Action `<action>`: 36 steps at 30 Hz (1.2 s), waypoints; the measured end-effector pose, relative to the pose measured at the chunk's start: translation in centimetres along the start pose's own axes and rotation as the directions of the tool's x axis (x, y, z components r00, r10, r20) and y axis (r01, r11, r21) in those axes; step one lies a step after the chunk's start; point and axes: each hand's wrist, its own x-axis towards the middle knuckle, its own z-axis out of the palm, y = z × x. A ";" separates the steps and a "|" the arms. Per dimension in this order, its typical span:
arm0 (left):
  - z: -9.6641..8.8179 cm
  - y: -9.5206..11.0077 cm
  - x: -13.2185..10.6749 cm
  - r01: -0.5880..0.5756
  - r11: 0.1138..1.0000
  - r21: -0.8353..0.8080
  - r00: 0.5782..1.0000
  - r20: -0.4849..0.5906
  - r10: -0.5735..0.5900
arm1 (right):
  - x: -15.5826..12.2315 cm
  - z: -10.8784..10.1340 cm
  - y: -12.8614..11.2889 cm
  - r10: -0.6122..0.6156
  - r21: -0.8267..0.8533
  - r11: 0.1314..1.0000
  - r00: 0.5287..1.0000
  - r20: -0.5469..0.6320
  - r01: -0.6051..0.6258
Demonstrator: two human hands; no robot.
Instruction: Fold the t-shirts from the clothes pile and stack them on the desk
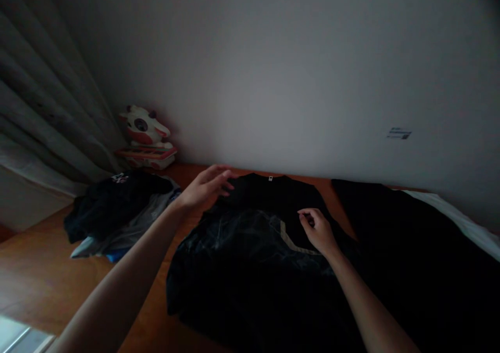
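Watching remotely, I saw the streaked dark garment (238,233) spread at twelve, straight ahead, presumably keeping its edges reachable. My right hand (317,230), at one, curled by its beige trim (284,234); whether it pinched cloth, I couldn't tell. A clothes pile (113,207) sat apart at ten, likely leaving working room. My left hand (205,187), at eleven, hung loose, empty, near the black crew-neck top (273,197).

A black shirt (275,196) and a dark garment (240,233) patterned with pale streaks and beige trim (291,246); orange-brown counter (37,275); red-and-white toy (145,134).
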 end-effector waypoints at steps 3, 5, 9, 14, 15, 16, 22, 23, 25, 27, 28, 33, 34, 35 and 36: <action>2.6 -0.5 -1.9 -0.127 0.966 0.224 0.986 0.130 0.099 | -0.1 -0.1 -0.1 0.001 -0.009 1.000 1.000 0.008 -0.001; 3.3 -2.1 -3.2 -0.197 0.892 0.406 0.971 0.208 0.120 | -0.1 -0.1 -0.2 -0.005 -0.015 1.000 1.000 0.020 0.006; 2.8 -5.4 -5.6 -0.370 0.723 0.583 0.904 0.405 0.136 | -0.2 0.0 -0.2 -0.033 -0.042 0.998 0.999 0.039 0.035; 1.1 -6.6 -7.2 -0.363 0.624 0.692 0.911 0.404 0.082 | 0.3 0.6 -1.2 -0.035 -0.182 0.982 0.993 0.116 0.056; 0.8 -6.7 -7.2 -0.336 0.610 0.718 0.926 0.369 0.077 | 0.6 0.9 -1.7 -0.029 -0.218 0.974 0.988 0.154 0.062; 0.6 -6.9 -7.1 -0.310 0.598 0.739 0.939 0.335 0.073 | 0.9 1.3 -2.5 -0.024 -0.252 0.965 0.980 0.198 0.074; 0.2 -8.1 -6.8 -0.279 0.548 0.788 0.954 0.294 0.062 | 2.9 5.7 -7.1 0.160 -0.353 0.935 0.931 0.328 -0.037; 0.1 -8.2 -6.8 -0.275 0.550 0.789 0.957 0.280 0.077 | 3.1 6.5 -7.5 0.196 -0.352 0.933 0.928 0.318 -0.076; 0.0 -8.4 -6.9 -0.261 0.561 0.785 0.965 0.236 0.118 | 3.5 7.7 -8.0 0.227 -0.344 0.932 0.927 0.298 -0.118; -0.2 -8.4 -6.9 -0.254 0.574 0.779 0.967 0.207 0.148 | 3.7 8.4 -7.9 0.238 -0.322 0.936 0.930 0.281 -0.142; -0.2 -8.4 -6.9 -0.255 0.577 0.776 0.967 0.204 0.153 | 3.8 8.6 -7.8 0.244 -0.302 0.940 0.931 0.270 -0.159; -0.5 -8.3 -7.1 -0.278 0.598 0.752 0.959 0.253 0.127 | 3.4 8.4 -6.8 0.275 -0.185 0.953 0.939 0.205 -0.238; -0.5 -8.2 -7.2 -0.286 0.606 0.742 0.955 0.270 0.120 | 3.2 8.3 -6.7 0.273 -0.173 0.955 0.942 0.196 -0.240; -0.5 -8.1 -7.3 -0.298 0.615 0.730 0.950 0.291 0.115 | 2.9 8.2 -6.6 0.266 -0.165 0.957 0.945 0.190 -0.236; -0.5 -7.9 -7.4 -0.312 0.626 0.715 0.943 0.314 0.111 | 2.6 8.3 -6.5 0.256 -0.159 0.961 0.949 0.187 -0.227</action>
